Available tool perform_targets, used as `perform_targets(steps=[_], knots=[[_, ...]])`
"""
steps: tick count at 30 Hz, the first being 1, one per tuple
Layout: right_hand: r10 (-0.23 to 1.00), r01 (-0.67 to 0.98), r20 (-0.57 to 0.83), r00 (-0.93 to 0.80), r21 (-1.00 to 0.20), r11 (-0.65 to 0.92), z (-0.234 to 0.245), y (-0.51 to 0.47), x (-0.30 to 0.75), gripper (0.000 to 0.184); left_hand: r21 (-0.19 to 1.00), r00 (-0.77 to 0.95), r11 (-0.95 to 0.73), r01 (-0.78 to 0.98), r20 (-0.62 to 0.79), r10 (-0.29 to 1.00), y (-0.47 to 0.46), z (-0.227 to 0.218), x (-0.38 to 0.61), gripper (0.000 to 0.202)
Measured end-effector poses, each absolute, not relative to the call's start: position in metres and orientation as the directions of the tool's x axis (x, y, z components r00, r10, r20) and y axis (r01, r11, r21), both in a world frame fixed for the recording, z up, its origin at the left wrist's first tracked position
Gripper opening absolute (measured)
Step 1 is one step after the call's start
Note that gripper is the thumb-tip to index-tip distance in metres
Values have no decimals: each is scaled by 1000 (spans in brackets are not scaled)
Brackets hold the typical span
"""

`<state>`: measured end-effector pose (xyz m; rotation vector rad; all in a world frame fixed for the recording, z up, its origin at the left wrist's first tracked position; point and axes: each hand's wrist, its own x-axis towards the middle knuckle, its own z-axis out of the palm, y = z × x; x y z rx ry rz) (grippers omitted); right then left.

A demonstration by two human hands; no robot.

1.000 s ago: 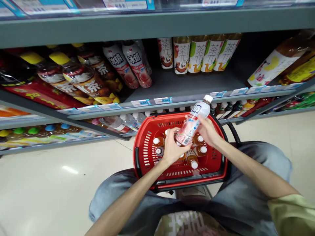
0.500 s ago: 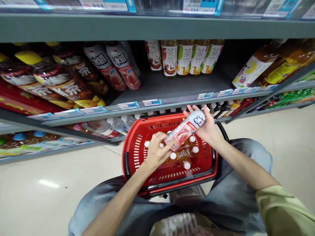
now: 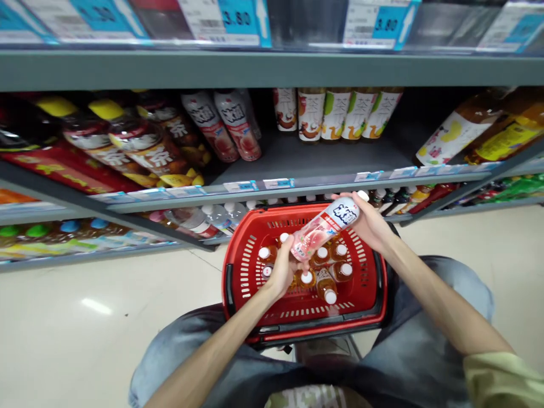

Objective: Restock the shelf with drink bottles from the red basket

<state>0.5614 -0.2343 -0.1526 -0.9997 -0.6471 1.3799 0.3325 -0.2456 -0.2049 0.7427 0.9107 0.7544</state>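
Shop aisle: pale glossy floor [image 3: 55, 340] and grey shelving [image 3: 272, 71] before me.
Peach-label bottle: tilted in my two hands above the basket, base toward my left, neck toward my right.
Left hand [image 3: 283, 269]: my grip is closed about the base end.
Right hand [image 3: 368, 221]: closed around the neck end, the white cap [image 3: 362, 196] showing past my fingers.
Red basket [image 3: 363, 294]: below the bottle, between my knees [image 3: 450, 294], with white-capped amber bottles [image 3: 325, 280] inside.
Shelf ahead: two matching peach bottles [image 3: 238, 124] lean beside yellow-capped tea bottles [image 3: 140, 141]; white-labelled bottles [image 3: 335, 116] line up farther right.
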Motion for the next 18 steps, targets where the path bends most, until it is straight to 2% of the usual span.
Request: perform_targets(steps=[3, 5, 7, 8, 10, 12, 13, 14, 15, 18], knots=[[970, -263, -186, 154, -955, -141, -155, -236, 565, 51, 791, 413, 594, -148, -497, 764, -244, -211, 331, 75], [957, -121, -176, 230, -981, -151, -158, -240, 567, 55, 773, 437, 634, -30, -561, 704, -242, -214, 329, 81], [936, -49, -134, 324, -991, -125, -161, -245, 571, 55, 795, 480, 591, 139, -576, 661, -240, -218, 327, 89], [924, -14, -109, 368, -994, -111, -161, -247, 572, 54, 830, 501, 498, 252, -552, 667, -240, -221, 327, 91], [899, 90, -21, 438, -994, -67, -159, -253, 576, 51, 849, 557, 144, 508, -452, 697, -241, -229, 328, 82], [855, 171, 93, 511, -985, 6, -152, -257, 576, 48, 663, 615, -251, 705, -396, 682, -244, -242, 332, 53], [830, 194, 143, 540, -980, 43, -147, -258, 574, 47, 547, 626, -371, 750, -406, 666, -245, -249, 335, 34], [803, 209, 187, 566, -975, 80, -141, -258, 570, 46, 460, 618, -427, 778, -440, 652, -245, -257, 338, 19], [778, 224, 225, 586, -968, 111, -136, -257, 565, 45, 410, 596, -435, 801, -476, 647, -245, -265, 341, 15], [715, 336, 357, 601, -925, 179, -117, -251, 542, 41, 421, 525, -341, 840, -475, 706, -241, -279, 347, 22]])
